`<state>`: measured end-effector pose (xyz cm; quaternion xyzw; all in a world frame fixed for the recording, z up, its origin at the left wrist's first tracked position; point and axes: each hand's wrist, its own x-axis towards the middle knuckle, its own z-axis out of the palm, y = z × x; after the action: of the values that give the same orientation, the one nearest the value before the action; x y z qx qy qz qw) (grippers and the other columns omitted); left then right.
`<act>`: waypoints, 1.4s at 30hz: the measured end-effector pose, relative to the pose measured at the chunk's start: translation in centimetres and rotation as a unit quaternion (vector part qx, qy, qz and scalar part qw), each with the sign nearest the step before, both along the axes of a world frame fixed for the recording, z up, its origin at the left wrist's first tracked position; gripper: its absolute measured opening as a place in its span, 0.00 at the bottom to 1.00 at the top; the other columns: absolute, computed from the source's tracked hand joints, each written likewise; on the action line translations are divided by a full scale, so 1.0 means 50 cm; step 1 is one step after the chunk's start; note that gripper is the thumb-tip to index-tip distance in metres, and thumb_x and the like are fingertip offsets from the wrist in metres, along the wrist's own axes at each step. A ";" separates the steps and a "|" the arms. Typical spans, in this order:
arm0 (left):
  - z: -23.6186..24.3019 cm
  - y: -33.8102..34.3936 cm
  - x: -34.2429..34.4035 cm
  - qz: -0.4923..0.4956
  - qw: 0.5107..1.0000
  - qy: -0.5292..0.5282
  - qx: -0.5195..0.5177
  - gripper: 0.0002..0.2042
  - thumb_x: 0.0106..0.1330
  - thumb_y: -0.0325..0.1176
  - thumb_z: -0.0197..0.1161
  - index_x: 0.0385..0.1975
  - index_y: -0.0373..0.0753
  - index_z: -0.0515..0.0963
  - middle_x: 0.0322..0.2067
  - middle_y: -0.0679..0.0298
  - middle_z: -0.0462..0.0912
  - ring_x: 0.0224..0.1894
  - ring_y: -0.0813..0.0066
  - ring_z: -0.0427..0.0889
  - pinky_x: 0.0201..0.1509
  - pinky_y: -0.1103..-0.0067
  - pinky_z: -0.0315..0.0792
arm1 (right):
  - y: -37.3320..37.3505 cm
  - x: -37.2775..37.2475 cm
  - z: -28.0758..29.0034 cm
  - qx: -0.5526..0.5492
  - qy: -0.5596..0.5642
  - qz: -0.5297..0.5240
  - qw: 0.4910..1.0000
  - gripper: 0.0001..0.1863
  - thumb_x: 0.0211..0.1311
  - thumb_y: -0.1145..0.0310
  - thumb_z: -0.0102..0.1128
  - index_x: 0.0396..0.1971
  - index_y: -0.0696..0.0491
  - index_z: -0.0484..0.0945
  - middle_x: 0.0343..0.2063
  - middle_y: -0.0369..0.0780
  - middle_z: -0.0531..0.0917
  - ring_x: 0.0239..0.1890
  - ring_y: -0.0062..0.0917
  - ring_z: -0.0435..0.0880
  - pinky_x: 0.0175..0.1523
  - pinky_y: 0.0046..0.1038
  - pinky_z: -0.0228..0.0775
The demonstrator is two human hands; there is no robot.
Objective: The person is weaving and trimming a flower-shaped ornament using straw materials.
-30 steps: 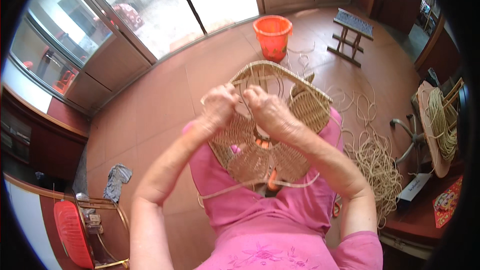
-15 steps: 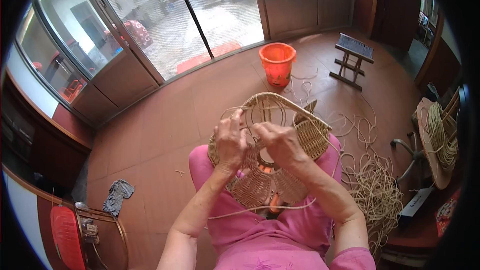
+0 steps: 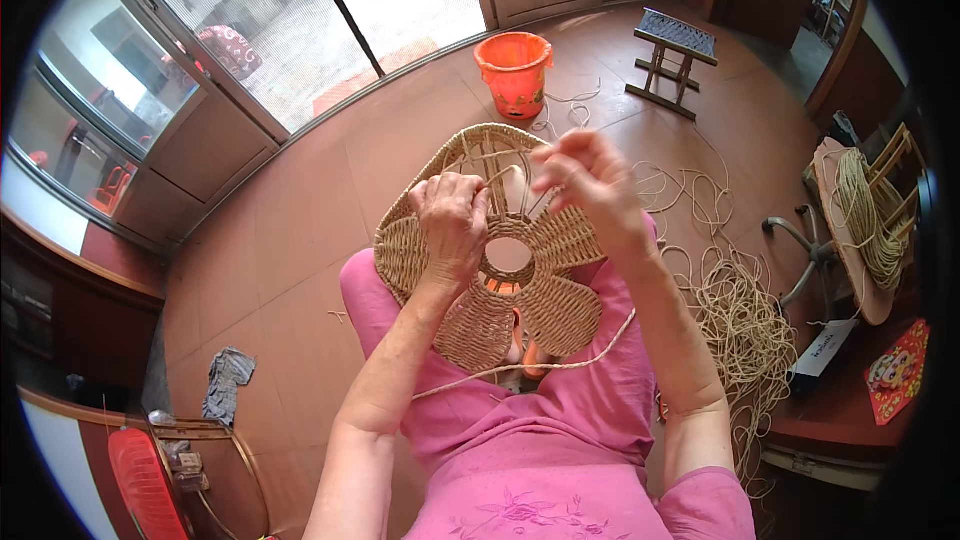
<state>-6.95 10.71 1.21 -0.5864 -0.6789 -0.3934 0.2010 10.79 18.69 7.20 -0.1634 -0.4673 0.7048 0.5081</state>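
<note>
A flower-shaped woven piece of tan cord lies across my lap, with a round hole in its middle. Four of its petals are filled with weave; the far section shows bare ribs and thin dark wire. My left hand is closed on the piece at the edge of this open section, fingers curled over. A short length of cord stands up beside its fingertips. My right hand is raised over the far right of the piece, its bent fingers blurred by motion; whether they pinch cord is unclear. Below, orange-handled scissors show partly.
An orange bucket and a small dark stool stand ahead on the tiled floor. To my right lies a big tangle of cord, near a round board bearing coiled cord. A red plastic chair back and grey cloth are at left.
My right hand has lifted away to the right from beside my left hand. The woven piece now shows more fully, lying flatter. The whole view has shifted, with the room sitting higher.
</note>
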 end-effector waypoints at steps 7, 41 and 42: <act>-0.015 0.014 0.015 0.062 0.998 -0.018 0.004 0.04 0.61 0.33 0.68 0.29 0.43 0.80 0.29 0.68 0.80 0.36 0.70 0.78 0.50 0.70 0.62 | 0.024 -0.066 -0.074 0.446 -0.308 -0.164 0.824 0.06 0.64 0.78 0.55 0.40 0.56 0.74 0.33 0.50 0.81 0.33 0.41 0.85 0.35 0.38 0.76; -0.005 -0.053 -0.010 0.015 0.973 -0.225 0.037 0.16 0.61 0.20 0.63 0.50 0.38 0.78 0.43 0.58 0.82 0.41 0.68 0.82 0.46 0.74 0.77 | -0.001 0.076 -0.143 -0.142 0.149 0.118 0.972 0.08 0.72 0.76 0.54 0.47 0.53 0.73 0.43 0.44 0.83 0.40 0.25 0.86 0.41 0.22 0.82; -0.006 -0.047 -0.016 0.009 0.960 -0.280 0.020 0.16 0.62 0.20 0.63 0.50 0.38 0.78 0.40 0.59 0.83 0.39 0.70 0.83 0.44 0.74 0.77 | -0.001 0.072 -0.127 -0.128 0.120 0.090 0.980 0.08 0.72 0.77 0.53 0.47 0.54 0.72 0.44 0.45 0.83 0.43 0.27 0.86 0.44 0.23 0.83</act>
<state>-7.74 8.34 0.90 -0.4426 -0.7055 -0.5532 0.0184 14.39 18.63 0.83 -0.0984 -0.3216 0.8163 0.4697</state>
